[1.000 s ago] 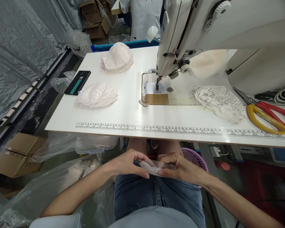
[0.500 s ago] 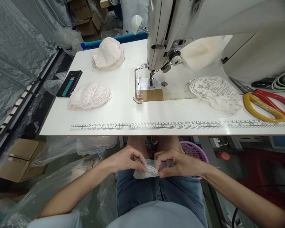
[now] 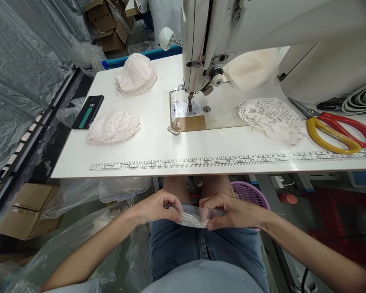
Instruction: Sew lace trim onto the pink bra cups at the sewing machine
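Below the front edge of a white bench (image 3: 146, 156), above a lap in denim shorts, I see the left hand (image 3: 160, 208) and right hand (image 3: 221, 211) slightly apart, each pinching one end of a sheer white lace-edged piece (image 3: 190, 219). On the bench, a sewing machine (image 3: 198, 49) stands with lace pieces (image 3: 114, 128) on the left and a lace piece (image 3: 271, 118) on the right, beside red-and-yellow-handled scissors (image 3: 335, 132). A black phone (image 3: 88, 112) lies at the left edge.

The sewing machine (image 3: 262, 28) runs out of view at the top and right. Its arm partly hides the cream cloth (image 3: 251, 67). The fingertips sink behind the lace (image 3: 190, 219), and the ruler's (image 3: 232, 160) numbers are too small to read.
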Available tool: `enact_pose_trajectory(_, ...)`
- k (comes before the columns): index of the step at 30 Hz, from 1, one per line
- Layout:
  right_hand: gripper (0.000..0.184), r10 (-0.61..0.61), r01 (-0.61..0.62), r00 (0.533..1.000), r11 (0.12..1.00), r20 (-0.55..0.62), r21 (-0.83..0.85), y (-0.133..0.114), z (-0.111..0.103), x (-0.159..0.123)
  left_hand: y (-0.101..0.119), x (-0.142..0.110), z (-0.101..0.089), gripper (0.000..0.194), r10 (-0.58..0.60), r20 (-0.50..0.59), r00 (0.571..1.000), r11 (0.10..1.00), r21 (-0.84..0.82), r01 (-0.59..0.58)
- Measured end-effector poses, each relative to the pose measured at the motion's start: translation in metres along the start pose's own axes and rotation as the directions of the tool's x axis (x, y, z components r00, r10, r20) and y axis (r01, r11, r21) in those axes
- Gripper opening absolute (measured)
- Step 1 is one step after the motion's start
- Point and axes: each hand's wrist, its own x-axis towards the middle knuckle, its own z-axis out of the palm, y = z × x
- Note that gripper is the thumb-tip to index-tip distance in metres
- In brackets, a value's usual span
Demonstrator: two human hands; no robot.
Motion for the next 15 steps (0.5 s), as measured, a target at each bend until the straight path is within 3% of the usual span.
enact_pose_trajectory(10,0.022,-0.059,0.067,0.995,0.993,-0.083,0.095,0.005,0.003,0.0,0.01,-0.002,0.0,0.014,0.05,0.049,0.998,0.998,0.029,-0.052)
enact_pose_trajectory(13,0.024,-0.077,0.084,0.985,0.995,-0.156,0.043,-0.01,0.003,-0.005,0.03,-0.009,-0.002,0.01,0.103,0.042,0.994,0.99,0.09,-0.106)
enact_pose_trajectory(15,0.026,-0.113,0.095,0.972,0.991,-0.208,-0.095,-0.035,-0.005,-0.013,0.055,-0.014,-0.004,0.01,0.152,0.063,0.986,0.974,0.162,-0.16)
